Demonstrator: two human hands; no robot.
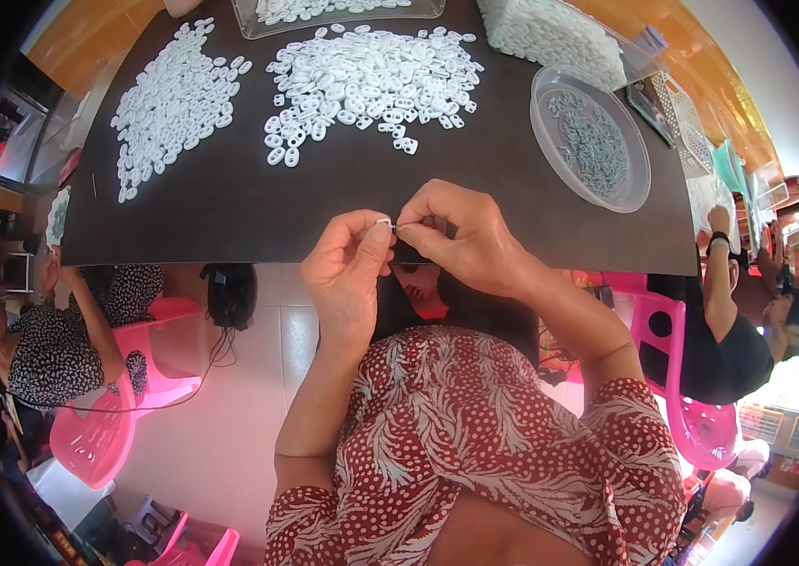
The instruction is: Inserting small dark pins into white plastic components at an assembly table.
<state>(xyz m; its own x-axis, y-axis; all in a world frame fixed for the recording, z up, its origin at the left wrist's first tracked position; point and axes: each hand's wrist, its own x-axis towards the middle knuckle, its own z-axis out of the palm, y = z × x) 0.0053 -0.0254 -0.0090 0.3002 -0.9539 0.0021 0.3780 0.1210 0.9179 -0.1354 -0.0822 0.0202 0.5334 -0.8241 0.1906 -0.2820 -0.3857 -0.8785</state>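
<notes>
My left hand (354, 250) pinches a small white plastic piece (382, 223) between thumb and forefinger, just above the table's near edge. Close against it, my right hand (461, 236) is closed in a pinch on a tiny dark, thin part (398, 226) that meets the white piece. Its exact kind is too small to tell. Beyond my hands lies a broad heap of white oval pieces with holes (371, 80). A second spread of similar white pieces (178, 104) covers the table's left side. At the right stands a round clear tray (640, 179) holding many small grey-green metal parts (588, 141).
The dark table (230, 222) ends just in front of me. At its far side are a clear bin (621, 47) and a shallow clear tray (338, 21), both with white pieces. A phone (649, 115) lies at the right. People sit on both sides, near pink chairs (98, 434).
</notes>
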